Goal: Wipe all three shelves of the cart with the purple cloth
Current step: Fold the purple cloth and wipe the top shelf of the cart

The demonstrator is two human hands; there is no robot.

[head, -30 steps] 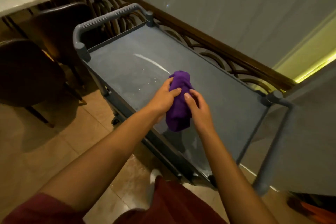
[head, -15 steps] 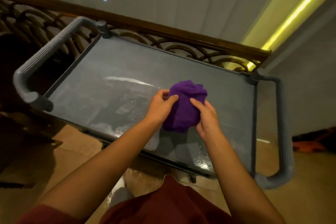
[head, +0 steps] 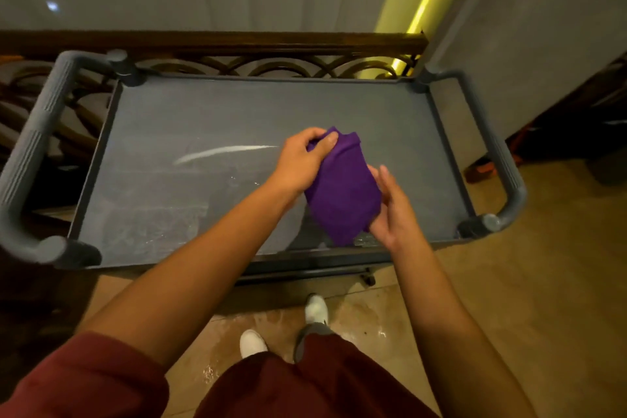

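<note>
While both hands are gathering the cloth (head: pixel 342 190) above the cart (head: pixel 44 132), the person is standing at its near long side and looking straight down on the top shelf (head: pixel 210 112). The left hand (head: pixel 300 163) is pinching the cloth's upper edge between thumb and fingers. The right hand (head: pixel 390 210) is cupping the cloth's lower right side, fingers partly open around the fabric. The purple cloth is bunched into a loose bundle between the two hands, over the right half of the top shelf near its front edge; whether its lower tip is touching the shelf cannot be told.

Wet streaks and small droplets are showing on the grey shelf, mostly on the left and front parts, and one bright curved streak is crossing the middle. This suggests that wiping of the top shelf is under way but probably not finished, since moisture is remaining across much of it. The person seems to be refolding or regripping the cloth rather than wiping at this instant.

Only an edge of a lower shelf is peeking out beneath the front rim, so the condition of the two lower shelves cannot be judged. Those two shelves most likely remain to be wiped. The tiled floor (head: pixel 509 282) under the person's white shoes is looking wet too.
</note>
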